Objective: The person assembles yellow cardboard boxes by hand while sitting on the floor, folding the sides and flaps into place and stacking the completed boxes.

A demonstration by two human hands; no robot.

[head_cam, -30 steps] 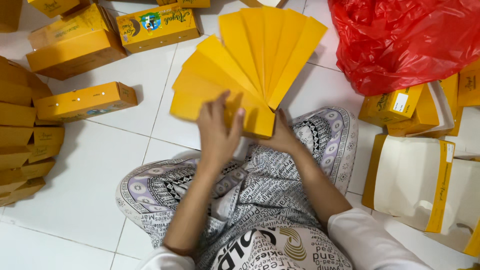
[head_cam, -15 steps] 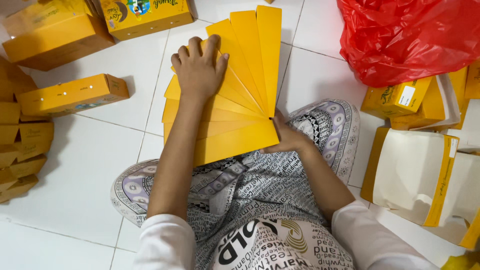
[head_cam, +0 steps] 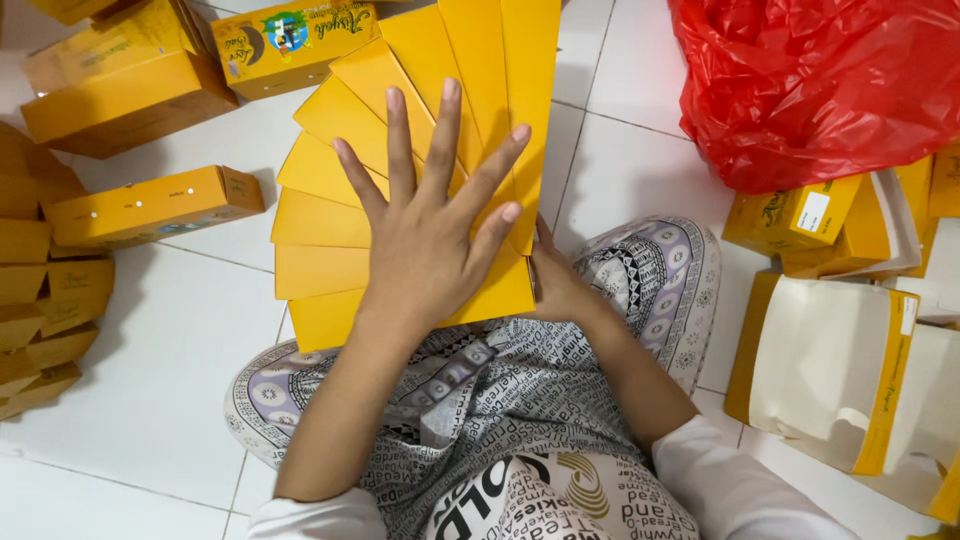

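My left hand (head_cam: 425, 240) lies flat, fingers spread, pressing the fan of flat yellow carton blanks (head_cam: 330, 240) so they stay splayed over my lap. My right hand (head_cam: 560, 285) pinches the fan's corner just beside it, keeping it together. Beyond, folded yellow boxes (head_cam: 150, 205) sit on the tiled floor (head_cam: 150, 370).

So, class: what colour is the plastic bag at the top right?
Red: the plastic bag shows clearly in the head view, beside yellow boxes.
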